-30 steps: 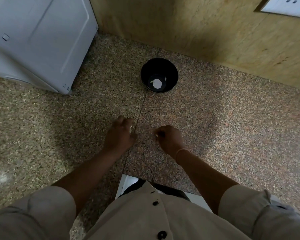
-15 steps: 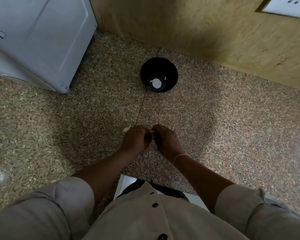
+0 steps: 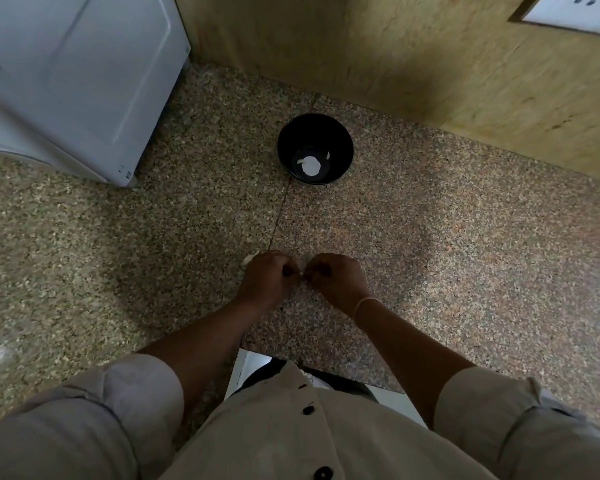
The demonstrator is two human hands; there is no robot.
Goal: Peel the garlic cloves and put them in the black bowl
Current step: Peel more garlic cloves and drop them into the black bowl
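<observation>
While the black bowl [image 3: 340, 147] sits back on the granite counter [image 3: 430, 254] with peeled garlic [image 3: 309, 165] in it, left hand [image 3: 267, 277] and right hand [image 3: 336, 278] are curled knuckle-to-knuckle, both pinching a garlic clove [image 3: 302, 276] between them.

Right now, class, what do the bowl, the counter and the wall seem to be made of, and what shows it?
Bowl: smooth black with a faint sheen, plastic or glazed ceramic; cannot tell which. Counter: speckled brown-grey, polished, with a thin joint line, likely granite. Wall: yellowish with dark veins, perhaps marble or stone tile.
</observation>
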